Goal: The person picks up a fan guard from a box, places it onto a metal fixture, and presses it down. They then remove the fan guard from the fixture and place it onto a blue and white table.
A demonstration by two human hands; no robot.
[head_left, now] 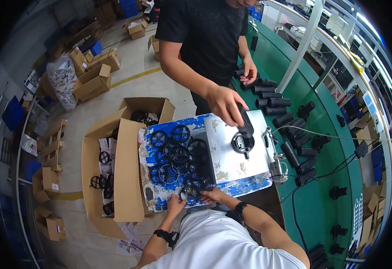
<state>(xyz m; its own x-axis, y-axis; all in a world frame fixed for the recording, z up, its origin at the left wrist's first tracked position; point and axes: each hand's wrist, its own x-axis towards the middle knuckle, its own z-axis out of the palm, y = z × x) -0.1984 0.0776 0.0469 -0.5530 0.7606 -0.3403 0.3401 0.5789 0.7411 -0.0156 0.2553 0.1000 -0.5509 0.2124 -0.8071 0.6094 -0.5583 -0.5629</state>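
My left hand and my right hand are at the near edge of a worn blue-and-white board. Between them is a black ring part with spokes; the fingers of both hands are closed on its near rim, partly hidden. Just beyond lies a loose pile of similar black spoked rings, some overlapping. Farther right, a co-worker's hand grips a black cylinder above a black ring fixture on a silver metal plate.
An open cardboard box with black rings inside stands left of the board. On the right, a green workbench carries many black cylinders and loose cables. A metal clamp device sits at the plate's right edge.
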